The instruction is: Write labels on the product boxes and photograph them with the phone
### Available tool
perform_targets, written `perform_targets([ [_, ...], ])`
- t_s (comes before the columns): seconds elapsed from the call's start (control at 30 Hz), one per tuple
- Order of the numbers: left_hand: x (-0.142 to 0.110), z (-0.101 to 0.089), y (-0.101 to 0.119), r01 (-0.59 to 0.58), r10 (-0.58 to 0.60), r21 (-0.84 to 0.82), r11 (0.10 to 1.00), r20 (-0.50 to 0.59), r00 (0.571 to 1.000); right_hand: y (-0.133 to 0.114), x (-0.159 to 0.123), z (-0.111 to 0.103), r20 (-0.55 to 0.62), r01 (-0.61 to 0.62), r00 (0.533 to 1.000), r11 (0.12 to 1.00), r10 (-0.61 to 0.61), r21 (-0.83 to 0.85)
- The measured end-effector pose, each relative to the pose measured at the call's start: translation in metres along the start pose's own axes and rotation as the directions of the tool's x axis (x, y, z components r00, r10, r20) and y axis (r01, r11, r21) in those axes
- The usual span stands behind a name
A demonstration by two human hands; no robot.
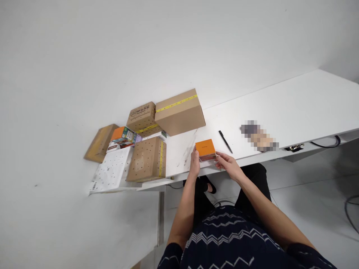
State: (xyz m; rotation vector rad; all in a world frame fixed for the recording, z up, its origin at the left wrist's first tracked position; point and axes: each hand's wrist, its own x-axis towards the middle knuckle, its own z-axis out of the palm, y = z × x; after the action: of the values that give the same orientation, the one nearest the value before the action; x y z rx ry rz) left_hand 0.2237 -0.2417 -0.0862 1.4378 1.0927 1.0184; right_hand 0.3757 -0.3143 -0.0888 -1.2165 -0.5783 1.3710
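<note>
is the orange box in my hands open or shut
The box looks shut: its orange top lies flat, no flap raised. Its underside is hidden.

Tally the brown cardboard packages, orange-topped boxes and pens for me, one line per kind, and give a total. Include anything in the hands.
Brown cardboard packages: 4
Orange-topped boxes: 2, one of them held in both hands
Black pen: 1
Total: 7
</note>
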Motion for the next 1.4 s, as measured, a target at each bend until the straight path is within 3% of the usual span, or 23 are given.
perform_targets([
  [0.1,-0.002,-0.005,-0.015,-0.061,0.062,-0.050,0.997,0.035,0.997,0.000,0.003,-0.007,-0.005,0.082,0.996,0.982,-0.084,-0.171],
  [0.17,-0.004,-0.009,-0.024,-0.096,0.102,-0.077,0.992,0.070,0.992,-0.005,0.006,-0.016,-0.053,0.179,0.977,0.927,-0.208,-0.330],
  [0.27,-0.005,-0.011,-0.034,-0.163,0.169,-0.076,0.984,0.074,0.983,-0.019,0.018,-0.031,-0.112,0.247,0.899,0.701,-0.423,-0.670],
  [0.33,-0.006,-0.011,-0.037,-0.192,0.195,-0.043,0.980,0.080,0.978,-0.028,0.030,-0.038,-0.119,0.158,0.866,0.492,-0.486,-0.856],
  [0.43,-0.005,-0.011,-0.037,-0.200,0.199,-0.004,0.980,0.122,0.972,-0.036,0.049,-0.040,-0.157,-0.034,0.898,0.292,-0.411,-0.956],
  [0.57,-0.001,-0.011,-0.031,-0.180,0.177,0.006,0.984,0.166,0.970,-0.036,0.065,-0.037,-0.179,-0.130,0.940,0.178,-0.290,-0.975],
  [0.67,0.003,-0.008,-0.025,-0.157,0.158,-0.023,0.987,0.187,0.970,-0.037,0.069,-0.038,-0.160,-0.112,0.946,0.181,-0.282,-0.977],
  [0.8,0.007,-0.011,-0.021,-0.164,0.165,-0.020,0.986,0.195,0.967,-0.037,0.068,-0.046,-0.153,-0.074,0.942,0.262,-0.298,-0.962],
  [0.97,0.011,-0.028,0.002,-0.060,0.059,0.142,0.988,0.014,0.998,-0.033,0.067,-0.051,-0.160,-0.026,0.921,0.356,-0.355,-0.934],
  [1.1,0.013,-0.029,0.022,-0.107,0.148,0.366,0.924,-0.087,0.985,-0.030,0.065,-0.050,-0.186,-0.029,0.915,0.403,-0.357,-0.915],
  [1.2,0.008,-0.017,0.011,-0.145,0.204,0.374,0.916,-0.123,0.971,-0.029,0.063,-0.049,-0.188,-0.022,0.909,0.409,-0.371,-0.912],
  [1.33,-0.001,-0.004,-0.019,-0.148,0.164,0.109,0.983,-0.158,0.974,-0.028,0.063,-0.050,-0.177,-0.002,0.906,0.415,-0.384,-0.910],
  [1.4,-0.002,-0.006,-0.022,-0.134,0.147,0.081,0.988,-0.172,0.974,-0.027,0.063,-0.051,-0.174,0.007,0.901,0.415,-0.396,-0.910],
])
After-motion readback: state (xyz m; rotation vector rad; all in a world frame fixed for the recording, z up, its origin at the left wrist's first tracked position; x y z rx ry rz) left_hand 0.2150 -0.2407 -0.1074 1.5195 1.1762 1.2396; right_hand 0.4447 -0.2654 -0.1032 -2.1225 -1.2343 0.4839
